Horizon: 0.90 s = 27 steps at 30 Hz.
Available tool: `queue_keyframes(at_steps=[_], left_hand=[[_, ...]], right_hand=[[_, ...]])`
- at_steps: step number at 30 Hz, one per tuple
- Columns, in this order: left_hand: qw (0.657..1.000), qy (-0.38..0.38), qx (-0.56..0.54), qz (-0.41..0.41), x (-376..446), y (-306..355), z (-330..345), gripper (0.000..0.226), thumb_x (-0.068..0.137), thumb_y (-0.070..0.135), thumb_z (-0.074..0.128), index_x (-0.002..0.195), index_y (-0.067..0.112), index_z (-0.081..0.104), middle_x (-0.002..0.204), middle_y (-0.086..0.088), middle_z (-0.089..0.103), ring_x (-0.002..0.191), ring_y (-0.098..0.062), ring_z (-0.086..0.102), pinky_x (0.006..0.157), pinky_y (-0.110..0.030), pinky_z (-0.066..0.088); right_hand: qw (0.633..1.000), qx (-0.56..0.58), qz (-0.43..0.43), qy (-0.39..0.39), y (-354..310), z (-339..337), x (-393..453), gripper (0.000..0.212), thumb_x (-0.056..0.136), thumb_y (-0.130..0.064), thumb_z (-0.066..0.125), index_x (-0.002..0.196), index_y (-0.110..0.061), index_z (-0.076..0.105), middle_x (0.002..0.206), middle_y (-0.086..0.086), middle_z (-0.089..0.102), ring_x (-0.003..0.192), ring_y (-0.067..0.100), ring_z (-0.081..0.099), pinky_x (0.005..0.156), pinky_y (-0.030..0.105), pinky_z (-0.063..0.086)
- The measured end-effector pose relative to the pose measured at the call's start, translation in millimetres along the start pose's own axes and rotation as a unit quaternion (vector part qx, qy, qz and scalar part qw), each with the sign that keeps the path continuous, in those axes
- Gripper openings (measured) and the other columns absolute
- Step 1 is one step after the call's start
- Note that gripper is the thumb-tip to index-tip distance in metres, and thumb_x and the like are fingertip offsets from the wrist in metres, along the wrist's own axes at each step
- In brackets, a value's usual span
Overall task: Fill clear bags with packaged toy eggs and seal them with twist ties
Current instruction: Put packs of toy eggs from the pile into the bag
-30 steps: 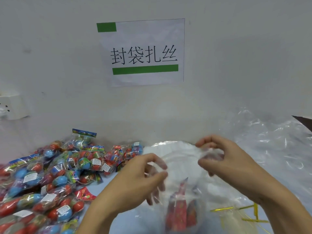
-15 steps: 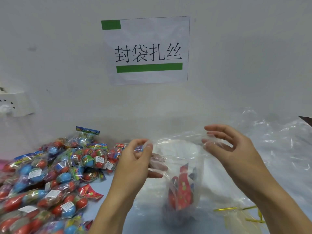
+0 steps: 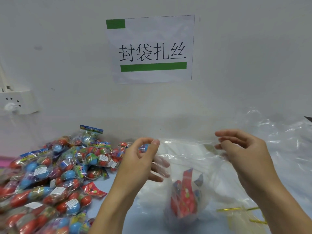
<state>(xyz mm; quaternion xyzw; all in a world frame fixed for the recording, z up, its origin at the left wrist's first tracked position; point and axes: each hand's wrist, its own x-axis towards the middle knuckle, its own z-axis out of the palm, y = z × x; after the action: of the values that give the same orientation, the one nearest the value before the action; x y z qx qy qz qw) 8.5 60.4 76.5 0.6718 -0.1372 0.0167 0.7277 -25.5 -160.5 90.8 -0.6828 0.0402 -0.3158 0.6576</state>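
White wall [image 3: 236, 65] backs a pale bench [image 3: 118, 186], bearing a paper sign [image 3: 150, 48] with green bars and a socket block [image 3: 15, 102] at far left. Centre: a clear bag [image 3: 185, 166] stands with its mouth held apart; the left hand [image 3: 140, 162] pinches the left rim between thumb and fingers, the right hand [image 3: 243, 152] pinches the right rim, fingers curled. Red packaged toy eggs [image 3: 184, 200] sit at the bag's bottom. Left: a heap of egg packs [image 3: 50, 179] runs off the left and lower edges, its nearest packs just beside the left wrist. Right: loose clear plastic sheeting [image 3: 278, 141] spreads to the right edge. Lower right: gold twist ties [image 3: 236, 209] lie under the right forearm. Bare bench shows between heap and bag.
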Motion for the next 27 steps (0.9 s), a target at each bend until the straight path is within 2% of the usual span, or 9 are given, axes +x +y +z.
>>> queue_keyframes(at_steps=[4,9,13,16,20,22,23,25,27], left_hand=[[1.000,-0.021,0.010,-0.003,-0.8,-8.2,-12.6,0.047,0.077,0.048,0.064,0.105,0.011,0.066,0.079,-0.011,0.074,0.071,-0.027,0.070,0.053,-0.031,0.054],[0.994,-0.107,-0.018,0.004,-3.9,-7.1,-23.5,0.023,0.089,0.024,0.069,0.071,0.012,0.069,0.062,-0.017,0.065,0.052,-0.025,0.060,0.052,-0.029,0.050],[0.984,-0.171,-0.035,-0.017,-5.6,-1.8,-21.9,0.028,0.080,0.038,0.064,0.083,0.011,0.070,0.071,-0.023,0.069,0.058,-0.031,0.064,0.055,-0.031,0.053],[0.993,-0.113,-0.015,-0.042,-3.2,-4.9,-20.1,0.040,0.092,0.039,0.061,0.102,0.001,0.064,0.084,-0.026,0.072,0.067,-0.033,0.066,0.056,-0.033,0.055],[0.996,0.035,0.069,-0.037,2.3,-11.6,-23.1,0.035,0.101,0.035,0.049,0.097,0.005,0.067,0.075,-0.013,0.073,0.063,-0.022,0.067,0.054,-0.031,0.054],[0.994,0.059,0.083,-0.043,3.1,-14.2,-26.5,0.031,0.102,0.030,0.049,0.095,0.006,0.068,0.076,-0.010,0.074,0.063,-0.018,0.067,0.056,-0.029,0.055],[0.992,0.065,0.093,-0.048,3.4,-15.9,-27.9,0.029,0.102,0.028,0.049,0.094,0.008,0.068,0.077,-0.009,0.074,0.064,-0.017,0.067,0.056,-0.029,0.055],[0.989,0.068,0.119,-0.052,3.9,-19.7,-29.5,0.024,0.102,0.024,0.050,0.094,0.011,0.069,0.079,-0.005,0.075,0.065,-0.014,0.068,0.058,-0.027,0.055],[0.985,0.065,0.150,-0.055,4.5,-23.9,-29.5,0.021,0.101,0.022,0.052,0.095,0.013,0.070,0.080,-0.001,0.074,0.067,-0.012,0.067,0.060,-0.026,0.055]], right_hand=[[0.999,0.050,-0.019,0.006,-11.9,-1.7,0.0,0.034,0.092,0.008,0.057,0.078,-0.017,0.076,0.071,0.005,0.070,0.063,0.008,0.066,0.048,0.013,0.046],[0.996,0.018,-0.092,-0.009,-31.9,2.0,-8.8,0.031,0.083,0.000,0.057,0.079,-0.024,0.077,0.063,0.008,0.063,0.051,0.012,0.054,0.043,0.020,0.042],[0.994,-0.076,-0.082,0.000,-30.0,9.4,-12.8,0.026,0.080,-0.015,0.056,0.079,-0.033,0.076,0.068,0.027,0.056,0.054,0.033,0.045,0.050,0.031,0.042],[0.991,-0.119,-0.051,0.032,-20.2,10.9,-11.5,0.037,0.089,-0.007,0.058,0.077,-0.037,0.075,0.065,0.009,0.066,0.068,0.030,0.062,0.065,0.043,0.053],[0.977,-0.185,-0.101,0.008,-30.4,13.7,-15.7,0.023,0.090,-0.021,0.059,0.092,-0.038,0.074,0.092,-0.023,0.069,0.089,-0.006,0.064,0.072,0.025,0.050],[0.952,-0.250,-0.174,-0.008,-35.4,21.6,-21.5,0.023,0.087,-0.020,0.062,0.097,-0.037,0.073,0.120,-0.014,0.065,0.112,-0.001,0.057,0.098,0.027,0.044],[0.937,-0.289,-0.197,-0.015,-36.6,27.5,-26.0,0.024,0.085,-0.018,0.064,0.098,-0.037,0.072,0.130,-0.009,0.061,0.122,0.003,0.052,0.104,0.025,0.032],[0.907,-0.355,-0.225,-0.034,-37.1,41.1,-36.9,0.026,0.085,-0.017,0.067,0.100,-0.038,0.071,0.140,-0.005,0.055,0.135,0.011,0.047,0.098,0.025,0.016],[0.890,-0.372,-0.256,-0.062,-36.9,53.8,-48.0,0.026,0.084,-0.015,0.066,0.099,-0.036,0.072,0.138,-0.004,0.058,0.137,0.017,0.048,0.097,0.029,0.016]])
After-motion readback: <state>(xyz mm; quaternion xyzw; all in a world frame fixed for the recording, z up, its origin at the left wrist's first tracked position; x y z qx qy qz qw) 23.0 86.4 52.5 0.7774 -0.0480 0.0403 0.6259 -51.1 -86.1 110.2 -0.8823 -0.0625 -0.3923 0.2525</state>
